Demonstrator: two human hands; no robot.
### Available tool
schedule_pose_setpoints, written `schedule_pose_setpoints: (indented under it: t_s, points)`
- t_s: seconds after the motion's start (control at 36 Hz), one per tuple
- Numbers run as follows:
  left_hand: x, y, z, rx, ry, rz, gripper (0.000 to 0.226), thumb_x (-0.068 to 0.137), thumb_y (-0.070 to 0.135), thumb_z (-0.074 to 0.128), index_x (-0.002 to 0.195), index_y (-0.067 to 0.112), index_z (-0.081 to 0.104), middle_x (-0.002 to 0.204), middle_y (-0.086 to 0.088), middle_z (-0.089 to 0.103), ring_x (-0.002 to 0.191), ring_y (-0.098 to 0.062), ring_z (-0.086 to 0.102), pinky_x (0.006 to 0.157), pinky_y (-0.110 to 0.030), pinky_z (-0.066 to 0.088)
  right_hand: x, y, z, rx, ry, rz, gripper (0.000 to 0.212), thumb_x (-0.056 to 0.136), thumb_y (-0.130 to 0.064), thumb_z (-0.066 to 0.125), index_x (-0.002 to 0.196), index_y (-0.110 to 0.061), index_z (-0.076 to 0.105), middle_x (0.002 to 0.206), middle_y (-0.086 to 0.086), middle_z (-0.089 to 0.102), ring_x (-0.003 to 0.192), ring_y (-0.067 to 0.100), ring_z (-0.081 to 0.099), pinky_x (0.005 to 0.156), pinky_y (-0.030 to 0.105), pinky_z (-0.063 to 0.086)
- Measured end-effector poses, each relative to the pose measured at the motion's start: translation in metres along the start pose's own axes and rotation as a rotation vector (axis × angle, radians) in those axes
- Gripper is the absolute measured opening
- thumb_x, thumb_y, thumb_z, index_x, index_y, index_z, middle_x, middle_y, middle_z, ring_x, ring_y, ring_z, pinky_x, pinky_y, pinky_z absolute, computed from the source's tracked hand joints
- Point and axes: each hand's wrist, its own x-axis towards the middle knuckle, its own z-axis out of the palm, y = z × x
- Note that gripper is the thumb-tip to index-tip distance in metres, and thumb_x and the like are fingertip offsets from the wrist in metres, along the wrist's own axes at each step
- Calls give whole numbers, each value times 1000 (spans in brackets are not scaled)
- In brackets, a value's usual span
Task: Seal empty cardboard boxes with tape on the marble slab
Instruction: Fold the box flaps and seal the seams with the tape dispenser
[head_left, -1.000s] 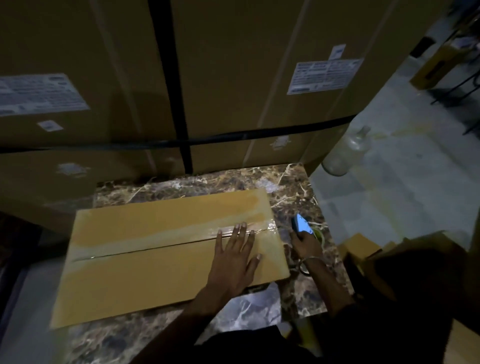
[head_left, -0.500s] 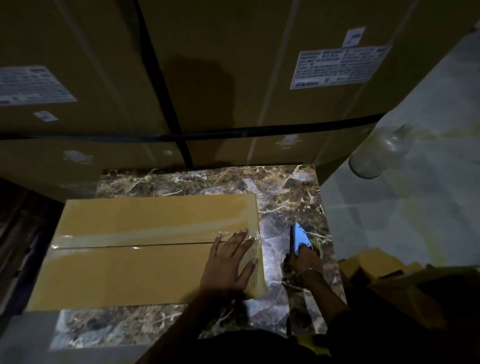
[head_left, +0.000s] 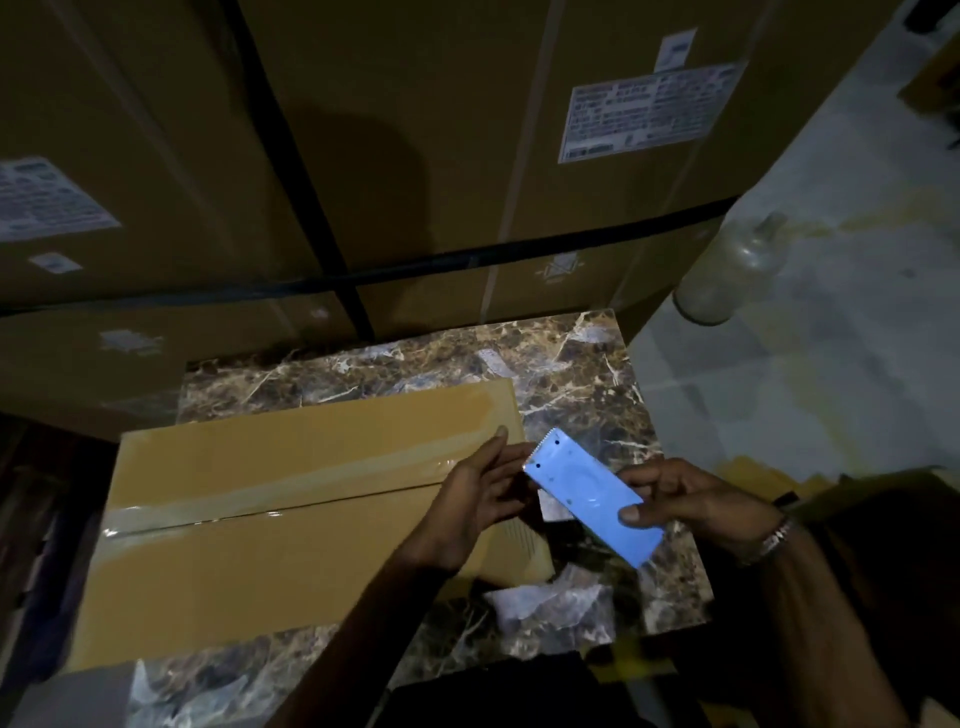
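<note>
Marble slab (head_left: 597, 374) before stacked cartons (head_left: 415, 156); taped box (head_left: 291, 519) lies on it. My right hand (head_left: 691, 509) pinches the blue tape cutter (head_left: 592, 496); my left hand (head_left: 478, 499), fingers straight, touches its underside.

A flat brown cardboard box (head_left: 291, 525) lies on the left part of the marble slab (head_left: 587, 395), its near-left corner overhanging the slab's edge. Its top flaps are closed, and a strip of clear tape (head_left: 291, 491) runs left to right along the centre seam, glinting at the left end. A light blue tape cutter (head_left: 592, 501) with a toothed far-left edge is tilted above the slab just right of the box.
</note>
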Motion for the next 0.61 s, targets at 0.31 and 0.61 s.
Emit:
schedule_pose_setpoints:
  t_s: [0.31,0.61]
  points:
    - [-31,0,-10,131,-183,-31,29,99,16,68,125,4,76,130,-24,70,115,-27,68,105,-39,56,-33,13,53,22,88,-34,37,92,12,63,124,-5,73,125,20,71,115,30,70,89,33,55]
    - [-37,-4,-12,-23,-288,-197,21,98,24,66,110,12,80,114,-11,75,93,-21,73,84,-34,59,-42,36,75,107,149,-38,43,85,8,65,128,8,66,116,16,75,99,20,75,80,26,56]
